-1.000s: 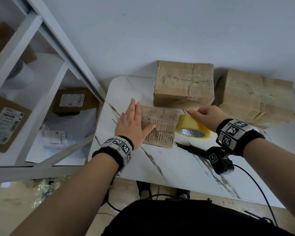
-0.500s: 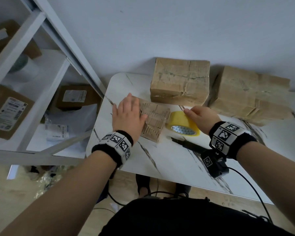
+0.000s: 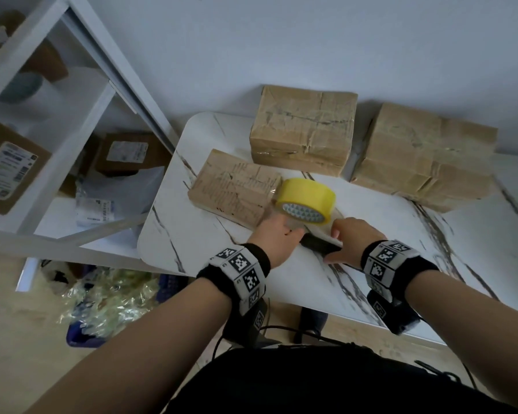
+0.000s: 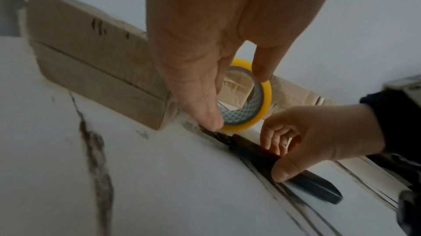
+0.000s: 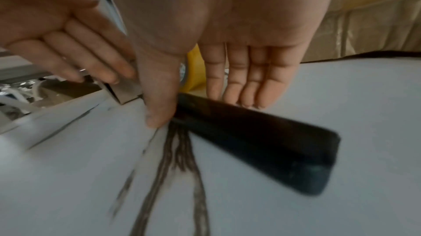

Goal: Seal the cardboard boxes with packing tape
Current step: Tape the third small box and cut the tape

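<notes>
Lower centre of the head view: your right hand (image 3: 352,241) curls thumb and fingers round the black cutter (image 3: 319,244) lying on the marble table (image 3: 281,282). Your left hand (image 3: 277,234), fingers straight, touches its tip. Just beyond: yellow tape roll (image 3: 307,195) beside the flat cardboard box (image 3: 234,189). Farther, upper centre-right: two bigger boxes (image 3: 304,130).

Boxes on the table (image 3: 192,234): three, namely a flat box (image 3: 234,189), a middle box (image 3: 304,130) and a right box (image 3: 425,156).
Tape rolls: one, a yellow roll (image 3: 307,198).
Black knives: one, a knife (image 5: 250,142).
Hands: two, a left hand (image 3: 275,234) and a right hand (image 3: 353,243).
Labelled parcels on the shelves: two, a near parcel (image 3: 9,171) and a far parcel (image 3: 123,152).
</notes>
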The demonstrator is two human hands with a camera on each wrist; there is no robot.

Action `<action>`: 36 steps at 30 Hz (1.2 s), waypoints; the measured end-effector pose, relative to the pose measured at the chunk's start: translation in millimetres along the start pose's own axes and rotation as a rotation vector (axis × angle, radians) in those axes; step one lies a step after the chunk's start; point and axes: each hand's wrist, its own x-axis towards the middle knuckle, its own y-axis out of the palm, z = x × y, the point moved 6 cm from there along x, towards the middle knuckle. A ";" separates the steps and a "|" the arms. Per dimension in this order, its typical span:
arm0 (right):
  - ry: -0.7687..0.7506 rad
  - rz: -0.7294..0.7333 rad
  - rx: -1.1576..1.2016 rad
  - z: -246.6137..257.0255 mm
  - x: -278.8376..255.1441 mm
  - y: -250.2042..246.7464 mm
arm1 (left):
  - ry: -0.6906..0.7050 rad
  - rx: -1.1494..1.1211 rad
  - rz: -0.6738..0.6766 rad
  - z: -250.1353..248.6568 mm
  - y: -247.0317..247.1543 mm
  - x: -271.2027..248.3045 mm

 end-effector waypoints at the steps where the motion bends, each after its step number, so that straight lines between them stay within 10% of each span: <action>1: -0.016 -0.011 -0.005 1.8 -1.4 -0.4 | -0.022 -0.021 -0.020 0.8 -0.2 1.4; 18: -0.215 -0.190 0.316 -0.3 -21.2 -53.6 | -0.172 -0.252 -0.417 45.1 -48.1 13.3; 28: -0.326 -0.324 0.321 47.4 -14.5 -87.4 | -0.209 -0.967 -0.212 35.4 -34.0 20.4; 36: -0.442 -0.183 -0.139 100.3 -7.7 -117.4 | -0.178 -0.795 -0.225 61.3 -47.9 12.5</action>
